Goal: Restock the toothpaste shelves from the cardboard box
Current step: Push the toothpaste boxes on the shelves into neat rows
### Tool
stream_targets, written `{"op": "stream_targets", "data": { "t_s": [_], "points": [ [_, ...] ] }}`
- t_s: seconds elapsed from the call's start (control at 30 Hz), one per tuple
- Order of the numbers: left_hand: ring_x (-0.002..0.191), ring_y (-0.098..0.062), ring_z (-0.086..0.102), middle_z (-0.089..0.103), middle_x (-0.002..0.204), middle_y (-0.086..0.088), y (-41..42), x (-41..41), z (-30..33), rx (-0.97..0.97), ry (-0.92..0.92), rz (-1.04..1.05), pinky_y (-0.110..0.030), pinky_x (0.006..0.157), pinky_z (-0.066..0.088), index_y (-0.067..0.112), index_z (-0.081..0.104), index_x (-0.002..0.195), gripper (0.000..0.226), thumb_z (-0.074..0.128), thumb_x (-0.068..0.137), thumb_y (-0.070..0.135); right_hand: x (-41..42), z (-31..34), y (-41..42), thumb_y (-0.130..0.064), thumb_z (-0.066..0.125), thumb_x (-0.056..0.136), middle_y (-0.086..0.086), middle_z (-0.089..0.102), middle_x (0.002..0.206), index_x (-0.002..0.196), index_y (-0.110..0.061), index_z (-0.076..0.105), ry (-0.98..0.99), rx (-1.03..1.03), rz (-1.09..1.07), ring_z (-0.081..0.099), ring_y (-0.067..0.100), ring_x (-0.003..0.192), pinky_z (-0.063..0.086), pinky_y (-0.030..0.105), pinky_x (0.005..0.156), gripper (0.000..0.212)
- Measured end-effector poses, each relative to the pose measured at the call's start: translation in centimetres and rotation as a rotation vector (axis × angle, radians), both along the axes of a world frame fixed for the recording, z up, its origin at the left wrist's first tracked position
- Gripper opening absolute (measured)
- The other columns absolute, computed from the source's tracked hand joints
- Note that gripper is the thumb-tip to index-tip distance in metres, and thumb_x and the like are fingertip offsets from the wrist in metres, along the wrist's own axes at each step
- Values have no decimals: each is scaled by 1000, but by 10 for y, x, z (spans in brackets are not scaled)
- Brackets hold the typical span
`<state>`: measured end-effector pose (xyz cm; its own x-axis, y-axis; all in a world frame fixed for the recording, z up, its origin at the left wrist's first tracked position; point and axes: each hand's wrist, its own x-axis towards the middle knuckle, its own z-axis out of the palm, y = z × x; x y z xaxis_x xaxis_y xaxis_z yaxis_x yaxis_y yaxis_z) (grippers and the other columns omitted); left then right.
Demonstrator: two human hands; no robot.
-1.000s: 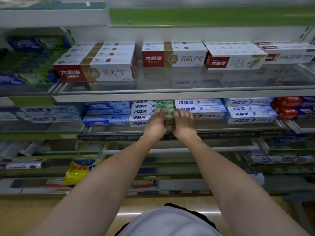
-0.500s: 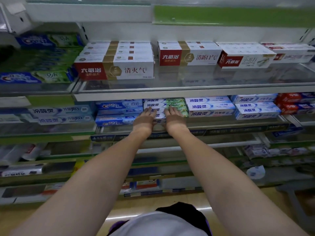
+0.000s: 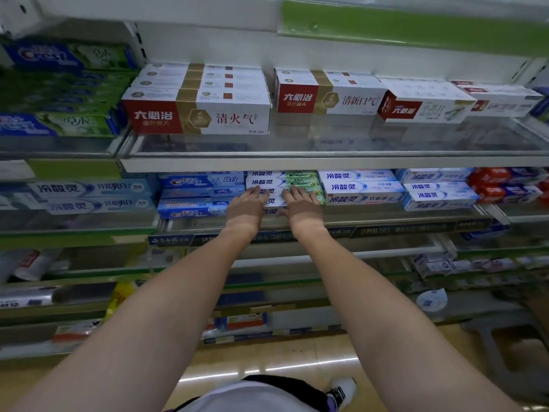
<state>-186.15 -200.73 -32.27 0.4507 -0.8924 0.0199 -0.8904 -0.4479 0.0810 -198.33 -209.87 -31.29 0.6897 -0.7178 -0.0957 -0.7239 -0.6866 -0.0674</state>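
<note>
Shiny printed card on the green-and-white toothpaste boxes [image 3: 282,182] under bare, smooth skin of the left hand [image 3: 245,208] and right hand [image 3: 303,208]. Same smooth card, a bit glossy, on the red, gold and white boxes [image 3: 196,115] above. Clear, see-through plastic or glass for the shelf [image 3: 326,147], with a painted white metal edge. Matt green strip [image 3: 416,28] up top. Crinkly, shiny yellow plastic bag [image 3: 120,295] lower down. Polished, glossy tan floor [image 3: 267,364] with bright streaks of light. Soft white cloth on the shoe [image 3: 343,386].
</note>
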Motion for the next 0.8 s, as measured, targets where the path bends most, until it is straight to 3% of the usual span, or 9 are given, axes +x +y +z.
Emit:
{"op": "stream_targets", "data": {
  "t_s": [0.2, 0.4, 0.57, 0.8],
  "points": [
    [152, -22, 20, 23, 165, 1, -1, -5, 7, 4, 44, 25, -43, 120, 23, 30, 26, 156, 60, 49, 102, 42, -5, -1, -2, -44, 36, 108, 4, 7, 170, 161, -24, 16, 20, -19, 30, 4, 22, 157, 1, 41, 127, 60],
    [152, -22, 22, 26, 164, 1, 2, -6, 10, -3, 41, 16, -43, 120, 25, 30, 30, 155, 58, 49, 102, 42, -4, -8, -3, -29, 51, 105, 3, 5, 170, 161, -26, 11, 28, -63, 23, 4, 21, 157, 0, 40, 126, 69],
    [152, -22, 20, 23, 165, 1, 1, -6, 13, 24, 61, 17, -43, 120, 25, 30, 27, 156, 59, 48, 103, 42, -2, -11, -3, -24, 49, 106, 1, 4, 170, 161, -27, 11, 4, -53, -1, 4, 20, 157, -1, 37, 124, 67],
    [154, -19, 9, 13, 168, 4, 4, -7, 11, -19, 216, 33, -44, 123, 11, 31, 23, 158, 61, 50, 103, 39, 0, -12, -5, -17, 53, 104, 2, 6, 170, 160, -26, 16, -27, -26, -18, 6, 21, 156, 1, 38, 125, 68]
  ]
}}
